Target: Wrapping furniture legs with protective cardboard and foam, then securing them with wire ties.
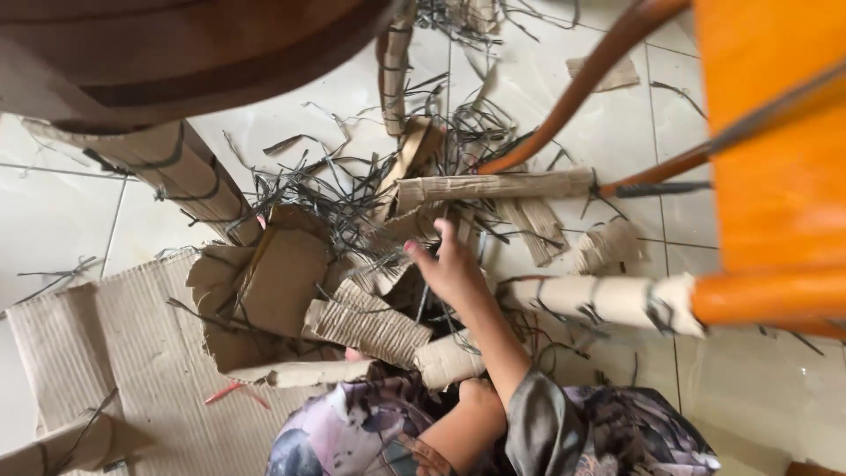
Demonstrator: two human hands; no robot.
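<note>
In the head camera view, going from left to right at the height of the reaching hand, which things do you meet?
Flat corrugated cardboard sheet → torn cardboard box → reaching hand → cardboard-wrapped leg → orange chair.

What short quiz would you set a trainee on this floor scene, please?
1. True or false: the right hand is clenched around a cardboard roll.
2. The floor is: A carpet, B pale tiles, C grass.
3. Fill in: the end of the orange chair leg is wrapped in ___.

Key
1. False: the fingers are spread open above the scraps.
2. B.
3. Cardboard, bound with dark strips.
</note>
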